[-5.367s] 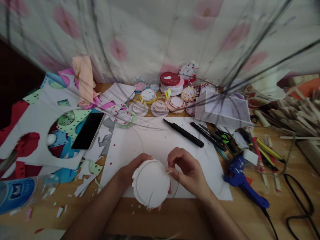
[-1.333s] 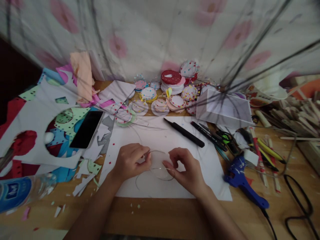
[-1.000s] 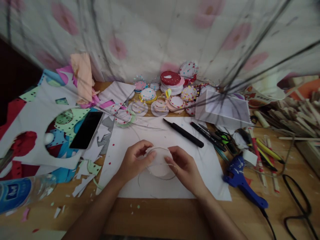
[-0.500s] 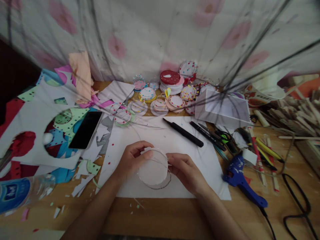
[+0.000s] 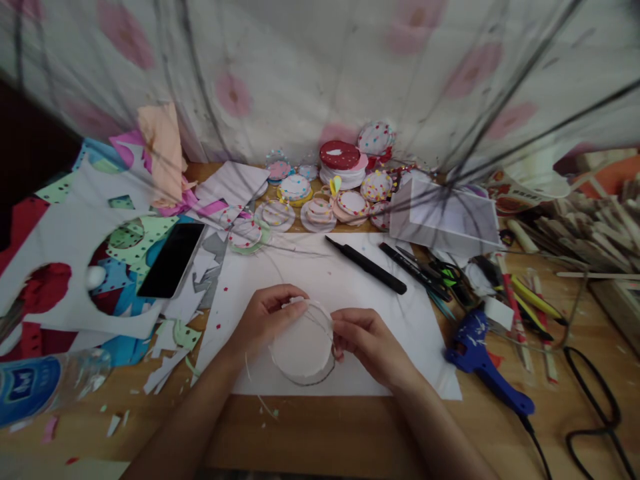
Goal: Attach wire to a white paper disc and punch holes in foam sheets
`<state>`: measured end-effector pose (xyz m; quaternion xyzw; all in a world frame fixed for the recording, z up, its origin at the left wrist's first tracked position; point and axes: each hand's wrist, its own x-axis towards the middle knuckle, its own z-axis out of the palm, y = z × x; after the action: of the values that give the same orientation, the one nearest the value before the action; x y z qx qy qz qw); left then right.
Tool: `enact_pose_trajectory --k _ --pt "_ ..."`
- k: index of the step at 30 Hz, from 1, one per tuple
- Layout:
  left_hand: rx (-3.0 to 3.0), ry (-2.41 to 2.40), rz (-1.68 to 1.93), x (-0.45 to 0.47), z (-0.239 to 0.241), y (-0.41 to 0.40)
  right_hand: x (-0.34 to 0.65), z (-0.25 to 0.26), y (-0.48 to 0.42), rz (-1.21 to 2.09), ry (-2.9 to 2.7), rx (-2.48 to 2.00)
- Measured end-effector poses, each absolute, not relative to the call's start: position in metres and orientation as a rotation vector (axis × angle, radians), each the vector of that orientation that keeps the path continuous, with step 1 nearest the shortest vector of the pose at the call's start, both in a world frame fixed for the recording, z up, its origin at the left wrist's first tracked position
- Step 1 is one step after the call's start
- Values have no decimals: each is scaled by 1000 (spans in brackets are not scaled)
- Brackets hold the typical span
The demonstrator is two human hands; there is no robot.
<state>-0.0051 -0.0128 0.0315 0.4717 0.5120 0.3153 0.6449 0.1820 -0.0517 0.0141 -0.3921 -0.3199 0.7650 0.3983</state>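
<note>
Between my hands is a white round disc (image 5: 299, 347), which looks like paper or card, tilted above the white sheet. My left hand (image 5: 267, 319) is closed on its upper left edge, thumb on top. At the disc's right edge, my right hand (image 5: 367, 343) pinches a thin dark-and-light cord (image 5: 313, 385). The cord runs around the lower rim and also crosses the upper part of the disc. Its pinched end is hidden by the fingers. A thin pale strand hangs beside my left wrist.
A black pen-like tool (image 5: 367, 265) and marker (image 5: 414, 272) lie ahead. The blue glue gun (image 5: 487, 367) and its cable are at right. Left are a phone (image 5: 173, 260), felt scraps and a bottle (image 5: 47, 387). Decorated round pieces (image 5: 319, 212) and a white box (image 5: 445, 217) stand behind.
The cord loop at the lower right has drawn in closer to the disc's rim. The disc has shifted slightly left and down, and my right fingers have curled more.
</note>
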Motion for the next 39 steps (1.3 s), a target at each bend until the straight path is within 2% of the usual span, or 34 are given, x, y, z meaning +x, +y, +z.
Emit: enact_pose_trajectory --k 3,9,21,39 --pt "944 1092 694 -7 30 -8 183 11 -53 1916 -857 -1031" --pt "668 928 884 -13 25 -5 183 15 -50 1785 -741 -1009" --pt "736 860 1006 -8 23 -9 180 11 -51 1708 -731 -1071" --pt "775 855 988 -8 24 -16 180 12 -52 1645 -713 -1071"
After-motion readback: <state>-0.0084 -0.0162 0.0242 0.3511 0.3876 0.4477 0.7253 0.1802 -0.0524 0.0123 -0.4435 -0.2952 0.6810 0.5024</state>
